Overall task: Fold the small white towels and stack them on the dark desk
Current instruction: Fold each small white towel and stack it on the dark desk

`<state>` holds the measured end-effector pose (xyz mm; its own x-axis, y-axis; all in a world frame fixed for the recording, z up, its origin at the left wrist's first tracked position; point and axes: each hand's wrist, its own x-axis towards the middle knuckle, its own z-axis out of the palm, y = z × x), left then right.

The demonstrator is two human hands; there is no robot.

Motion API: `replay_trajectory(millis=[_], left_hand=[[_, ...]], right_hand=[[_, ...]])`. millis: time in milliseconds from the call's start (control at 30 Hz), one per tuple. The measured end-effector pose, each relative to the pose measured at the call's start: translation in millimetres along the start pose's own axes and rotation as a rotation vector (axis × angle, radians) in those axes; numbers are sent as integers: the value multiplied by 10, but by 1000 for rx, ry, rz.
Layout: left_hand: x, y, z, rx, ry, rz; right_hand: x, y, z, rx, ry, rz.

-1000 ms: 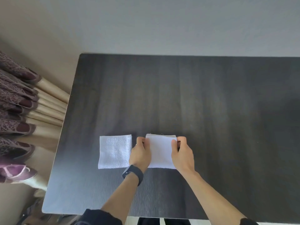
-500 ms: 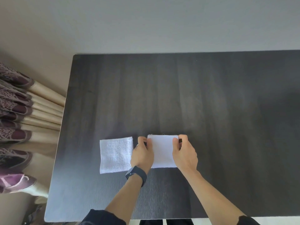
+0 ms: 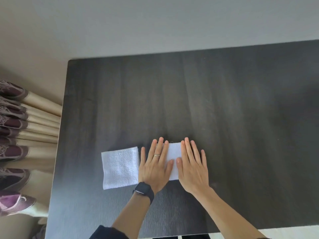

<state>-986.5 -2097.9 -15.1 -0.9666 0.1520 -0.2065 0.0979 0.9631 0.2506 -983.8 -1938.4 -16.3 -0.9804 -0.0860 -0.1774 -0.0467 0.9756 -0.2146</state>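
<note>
Two small white towels lie side by side on the dark desk (image 3: 207, 100), near its front left. The left folded towel (image 3: 120, 167) lies flat and untouched. Both my hands lie flat on the right folded towel (image 3: 173, 152), covering most of it. My left hand (image 3: 154, 165), with a ring and a dark watch at the wrist, rests palm down on its left half, fingers spread. My right hand (image 3: 191, 165) presses palm down on its right half, and only a strip of white shows between the two hands.
A beige and purple patterned curtain (image 3: 20, 135) hangs along the desk's left edge. A pale wall (image 3: 155, 23) stands behind the far edge. The front edge of the desk runs just below my forearms.
My hands were pinching the right towel's upper corners; now both lie flat and open on top of it. The view has tilted slightly.
</note>
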Motion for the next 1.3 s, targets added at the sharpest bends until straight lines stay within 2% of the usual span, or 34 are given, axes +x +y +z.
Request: replay_trajectory(millis=[267, 467, 667, 800, 1000, 1300], left_hand=[[13, 5, -13, 89, -66, -2], [3, 182, -366, 110, -191, -59], [45, 738, -1084, 125, -284, 43], [59, 1620, -1446, 26, -272, 202], [-264, 3519, -1839, -103, -167, 571], [-1829, 6290, -1814, -292, -121, 1163]], right_hand=[[1, 19, 76, -8, -8, 16], [-19, 13, -356, 110, -135, -1], [-536, 435, -1222, 320, 85, 132], [-1124, 967, -1823, 423, 303, 284], [-2404, 1958, -2718, 437, 616, 623], [-5136, 3238, -3610, 300, 1078, 960]])
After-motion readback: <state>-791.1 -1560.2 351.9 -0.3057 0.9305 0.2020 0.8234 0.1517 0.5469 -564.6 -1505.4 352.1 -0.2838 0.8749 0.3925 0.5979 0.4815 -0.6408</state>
